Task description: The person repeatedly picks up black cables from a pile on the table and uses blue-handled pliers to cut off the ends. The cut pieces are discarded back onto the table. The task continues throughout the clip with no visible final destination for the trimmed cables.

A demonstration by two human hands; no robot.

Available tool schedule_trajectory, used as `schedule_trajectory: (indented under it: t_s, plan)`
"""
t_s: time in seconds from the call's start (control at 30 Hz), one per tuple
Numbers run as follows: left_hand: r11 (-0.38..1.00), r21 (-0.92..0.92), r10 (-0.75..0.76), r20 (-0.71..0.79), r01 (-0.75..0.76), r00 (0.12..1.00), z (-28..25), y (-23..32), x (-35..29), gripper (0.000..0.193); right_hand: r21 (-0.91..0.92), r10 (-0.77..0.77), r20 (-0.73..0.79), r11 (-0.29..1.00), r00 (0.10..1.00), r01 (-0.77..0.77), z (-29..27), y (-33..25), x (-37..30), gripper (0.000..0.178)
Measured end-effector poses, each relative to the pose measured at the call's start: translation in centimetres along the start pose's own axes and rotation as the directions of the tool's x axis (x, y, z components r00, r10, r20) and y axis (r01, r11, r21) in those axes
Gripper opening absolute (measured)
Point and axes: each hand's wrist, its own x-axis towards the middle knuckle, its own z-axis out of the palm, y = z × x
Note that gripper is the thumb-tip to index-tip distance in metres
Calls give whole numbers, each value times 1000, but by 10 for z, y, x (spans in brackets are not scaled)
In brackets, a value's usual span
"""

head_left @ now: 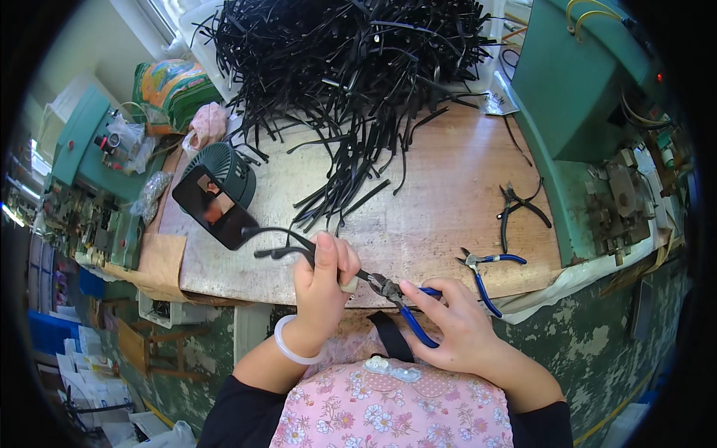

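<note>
My left hand [323,272] is closed around black eyeglass temples [287,234], whose curved tips stick out to the left. My right hand [459,328] grips blue-handled pliers [387,287], their jaws meeting the other end of the temples just right of my left fingers. Whether the jaws are fully closed is too small to tell. Both hands are above the table's near edge. On the wooden table [448,201], a loose bunch of similar temples [358,168] spreads forward from a large heap [351,52] in a white bin.
Blue-handled cutters [473,261] and black-handled cutters [510,198] lie on the right of the table. At the left a phone [239,224] leans against a green fan [239,172]. Green machines stand at the right [575,89] and left [86,145].
</note>
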Motion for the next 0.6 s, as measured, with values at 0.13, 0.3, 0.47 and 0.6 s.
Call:
schedule_trajectory:
  t_s: [0.13,0.3,0.47,0.6]
  plan:
    - [998,10,63,6,-63,998,6,-3,-5,41,-69,2,-14,998,1000,-3,0,-3,-1,71]
    - [995,7,101,56,-101,993,0,-9,-6,37,-98,14,-24,995,1000,-17,0,-1,-3,71]
    - [620,701,260,239,-351,936,-17,-26,56,20,-5,66,12,998,998,-66,1,1,-11,72]
    - [-236,885,9,414,-400,910,-30,-62,104,19,-13,12,78,1000,997,-11,4,-3,-11,73]
